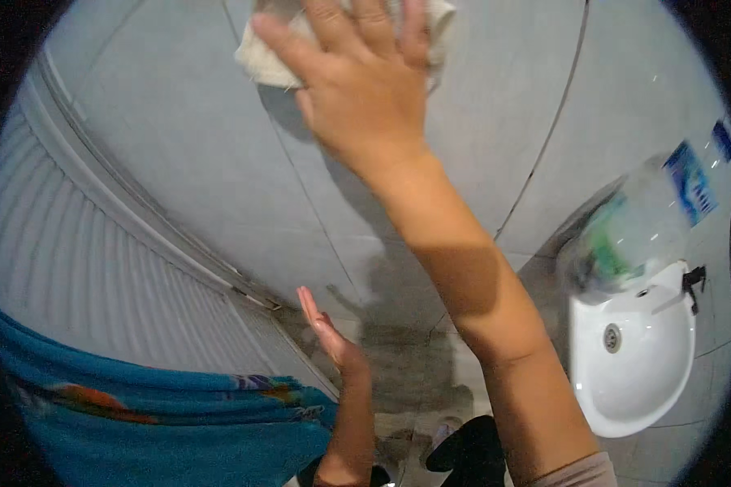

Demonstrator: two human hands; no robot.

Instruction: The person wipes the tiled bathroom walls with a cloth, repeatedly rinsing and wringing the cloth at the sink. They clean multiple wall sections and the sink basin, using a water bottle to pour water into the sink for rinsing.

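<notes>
My right hand (365, 105) reaches up with its fingers spread over a cream-coloured cloth (270, 65), which it holds pressed flat against the grey tiled wall (495, 89). Part of the cloth is hidden under the fingers, and the top of the hand is cut off by the picture's upper edge. Lower down, my left hand (326, 334) is raised with its fingers stretched out and nothing in it. It is nearest to a blue patterned cloth (179, 406) hanging at the lower left.
A white ribbed door or panel (114, 219) runs along the left. At the right stands a small white washbasin (646, 381) with a dark tap (694, 280). A large clear plastic bottle (642, 219) with blue and green labels is beside it. Tiled floor (414, 357) shows below.
</notes>
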